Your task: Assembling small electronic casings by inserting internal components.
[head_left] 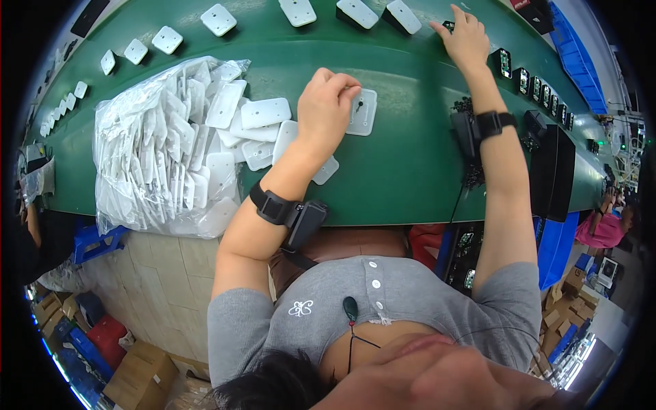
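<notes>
Two hands are busy: my left hand (326, 102) has its fingertips pinched on a small dark part over the white plate (362, 111) on the green belt (403, 171), while my right hand (465, 37), fingers spread, touches the belt's far edge, so I judge seating this part needs careful aim.

green conveyor belt (403, 164) running across the view. on it: a clear plastic bag (147, 154) of white plastic plates at left, loose white plates (263, 113) spilling beside it, a single white plate (362, 113) at centre, spaced white plates (219, 19) along the far edge, small black parts (523, 80) at right.
</notes>
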A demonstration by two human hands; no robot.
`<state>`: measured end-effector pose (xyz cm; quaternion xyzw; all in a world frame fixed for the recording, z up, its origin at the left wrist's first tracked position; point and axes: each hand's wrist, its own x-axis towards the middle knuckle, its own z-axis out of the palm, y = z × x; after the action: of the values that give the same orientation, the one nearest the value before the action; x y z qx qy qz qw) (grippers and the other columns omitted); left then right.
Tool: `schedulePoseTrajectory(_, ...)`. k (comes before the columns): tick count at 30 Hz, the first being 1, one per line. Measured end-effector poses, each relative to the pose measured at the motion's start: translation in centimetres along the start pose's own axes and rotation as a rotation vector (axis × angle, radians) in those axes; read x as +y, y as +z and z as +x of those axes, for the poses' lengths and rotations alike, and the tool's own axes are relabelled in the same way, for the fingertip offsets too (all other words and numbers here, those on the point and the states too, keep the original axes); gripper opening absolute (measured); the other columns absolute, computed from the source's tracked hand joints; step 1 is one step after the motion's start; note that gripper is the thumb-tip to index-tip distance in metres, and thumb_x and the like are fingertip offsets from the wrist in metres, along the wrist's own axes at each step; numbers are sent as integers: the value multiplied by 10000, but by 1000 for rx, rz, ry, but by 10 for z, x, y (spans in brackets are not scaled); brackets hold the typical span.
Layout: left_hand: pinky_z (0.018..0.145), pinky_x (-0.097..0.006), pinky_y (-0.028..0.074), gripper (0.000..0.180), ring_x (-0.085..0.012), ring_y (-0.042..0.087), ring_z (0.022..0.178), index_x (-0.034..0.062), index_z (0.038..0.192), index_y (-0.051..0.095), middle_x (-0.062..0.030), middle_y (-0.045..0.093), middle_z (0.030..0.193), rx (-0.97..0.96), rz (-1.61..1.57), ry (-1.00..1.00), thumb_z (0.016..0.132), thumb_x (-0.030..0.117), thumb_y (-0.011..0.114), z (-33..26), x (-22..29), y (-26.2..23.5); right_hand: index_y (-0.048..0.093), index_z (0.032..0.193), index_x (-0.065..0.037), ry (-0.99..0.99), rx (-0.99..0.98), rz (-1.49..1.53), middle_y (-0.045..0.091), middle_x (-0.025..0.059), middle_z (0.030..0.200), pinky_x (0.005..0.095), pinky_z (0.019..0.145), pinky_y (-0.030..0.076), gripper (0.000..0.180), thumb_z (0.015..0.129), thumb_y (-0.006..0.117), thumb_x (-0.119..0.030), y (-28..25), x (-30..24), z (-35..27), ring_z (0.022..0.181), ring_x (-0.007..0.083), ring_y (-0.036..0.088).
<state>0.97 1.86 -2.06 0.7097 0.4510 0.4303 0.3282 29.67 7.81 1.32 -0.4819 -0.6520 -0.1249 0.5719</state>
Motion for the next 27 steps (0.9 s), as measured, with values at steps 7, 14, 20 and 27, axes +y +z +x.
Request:
schedulePoseTrajectory(7, 718, -351, 467, 462, -302, 535, 872, -13, 1076, 592, -137, 537, 935, -65, 329, 248, 733, 236, 775, -12, 5, -1, 597, 1218, -73, 494, -692, -718, 648, 168, 1059, 375, 858, 491, 507, 836, 690, -393, -13, 15, 11, 989, 265, 621)
schedulePoseTrajectory(14, 838, -351, 440, 630, -293, 499, 943, -50, 1251, 497, -140, 523, 1016, -218, 512, 346, 718, 170, 751, -27, 19, -3, 485, 1203, 27, 832, -356, 352, 579, 89, 1097, 270, 946, 433, 414, 852, 692, -47, -47, -116, -71, 1043, 146, 564)
schedulePoseTrajectory(20, 895, -380, 431, 494, -284, 519, 1080, -8, 1236, 529, -113, 581, 1106, -212, 273, 494, 743, -37, 547, -16, 6, 3, 549, 1190, 1, 537, -544, -92, 616, 103, 1119, 303, 932, 454, 405, 821, 707, -51, -68, -140, -93, 1032, 201, 602)
schedulePoseTrajectory(27, 924, -406, 438, 510, -308, 553, 1080, 27, 1245, 542, -132, 616, 1117, -230, 194, 455, 748, -69, 614, -15, 1, 1, 618, 1166, -21, 401, -604, -143, 642, 131, 1142, 332, 925, 471, 384, 795, 712, -56, -59, -149, -74, 1061, 252, 619)
